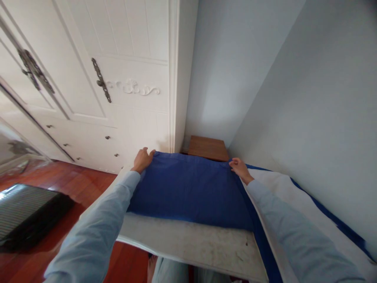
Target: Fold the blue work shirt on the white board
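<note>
A dark blue cloth (188,188) lies spread over a worn white board (188,239), its far edge running between my two hands. My left hand (143,159) pinches the far left corner of the cloth between thumb and fingers. At the far right corner, my right hand (240,169) has its fingers closed on the cloth's edge. Beneath my right forearm lies a white cloth with blue borders (273,182), next to the blue one.
A white wardrobe (141,98) with dark handles stands ahead on the left. Behind the board is a brown wooden piece (207,147) in the corner by the grey wall (324,98). A dark ribbed case (29,212) lies on the red floor (88,184) at left.
</note>
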`<state>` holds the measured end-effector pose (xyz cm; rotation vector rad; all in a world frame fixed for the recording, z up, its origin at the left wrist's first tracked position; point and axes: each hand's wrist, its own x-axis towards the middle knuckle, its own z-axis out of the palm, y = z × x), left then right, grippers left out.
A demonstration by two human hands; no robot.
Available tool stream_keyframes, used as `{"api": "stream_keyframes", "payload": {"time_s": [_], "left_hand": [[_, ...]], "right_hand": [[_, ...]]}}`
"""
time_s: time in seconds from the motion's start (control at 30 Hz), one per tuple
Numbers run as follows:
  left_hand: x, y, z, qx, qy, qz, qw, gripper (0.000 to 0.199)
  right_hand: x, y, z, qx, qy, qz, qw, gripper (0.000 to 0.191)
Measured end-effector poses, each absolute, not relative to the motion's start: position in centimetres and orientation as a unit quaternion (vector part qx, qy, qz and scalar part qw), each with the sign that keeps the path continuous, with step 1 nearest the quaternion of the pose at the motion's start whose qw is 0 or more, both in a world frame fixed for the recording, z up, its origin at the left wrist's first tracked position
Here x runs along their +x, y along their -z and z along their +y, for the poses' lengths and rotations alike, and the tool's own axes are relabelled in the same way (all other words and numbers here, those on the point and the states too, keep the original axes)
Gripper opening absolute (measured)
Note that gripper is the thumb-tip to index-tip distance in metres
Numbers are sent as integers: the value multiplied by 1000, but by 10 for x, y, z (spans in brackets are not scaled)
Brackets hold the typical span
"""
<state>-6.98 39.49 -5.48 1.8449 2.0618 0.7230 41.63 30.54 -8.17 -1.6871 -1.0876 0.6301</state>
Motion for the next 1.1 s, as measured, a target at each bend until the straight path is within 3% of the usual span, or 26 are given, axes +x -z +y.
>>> {"api": "stream_keyframes", "payload": {"time_s": [0.17, 0.3, 0.4, 0.53, 0.77, 1.1], "left_hand": [[-36, 49, 353, 812, -186, 552, 20, 67], [2, 65, 333, 905, -119, 407, 23, 72], [12, 83, 337, 900, -61, 431, 37, 74], [-4, 100, 348, 863, -42, 501, 50, 78], [-52, 108, 357, 859, -45, 508, 53, 72], [-84, 108, 357, 835, -47, 546, 50, 75]], "right_hand": [[362, 65, 280, -618, -116, -670, 395, 42], [272, 64, 270, -512, -78, -812, 268, 54], [224, 73, 280, -508, -51, -843, 169, 62], [230, 94, 292, -582, -59, -807, 80, 68], [299, 114, 280, -611, -34, -790, 46, 73], [318, 116, 265, -664, -32, -745, 45, 74]]}}
